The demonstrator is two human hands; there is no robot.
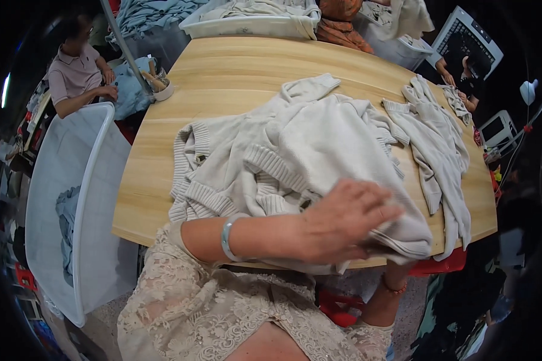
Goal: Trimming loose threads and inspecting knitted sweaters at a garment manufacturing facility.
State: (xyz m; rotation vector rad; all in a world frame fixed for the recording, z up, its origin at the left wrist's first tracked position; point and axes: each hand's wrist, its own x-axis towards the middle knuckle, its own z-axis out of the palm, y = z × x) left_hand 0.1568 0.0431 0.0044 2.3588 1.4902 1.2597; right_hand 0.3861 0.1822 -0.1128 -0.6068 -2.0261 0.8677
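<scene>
The left hand point(343, 219) lay nearest, reaching across the body with its fingers spread flat and pressed on the near edge of a cream knitted sweater point(295, 162), not clenched around anything. A pale bracelet point(227, 238) circled that wrist. The right hand was hidden under the sweater's hanging fold at the near edge of the surface point(235, 78); only its forearm with a thin wristband point(394, 289) showed, so I could not tell whether it gripped the cloth. The sweater lay crumpled across the near half of the wooden surface, its ribbed hem toward the left and one sleeve reaching away from the person. Just beside it on the right lay a second cream garment point(439, 150), draped over the surface's right edge. To the left, off the surface, stood a large white tub point(96, 180) with blue cloth in it. Farther off, a white bin point(247, 24) of pale clothes stood at the far edge, and another person in a pink shirt point(75, 75) sat at far left.
</scene>
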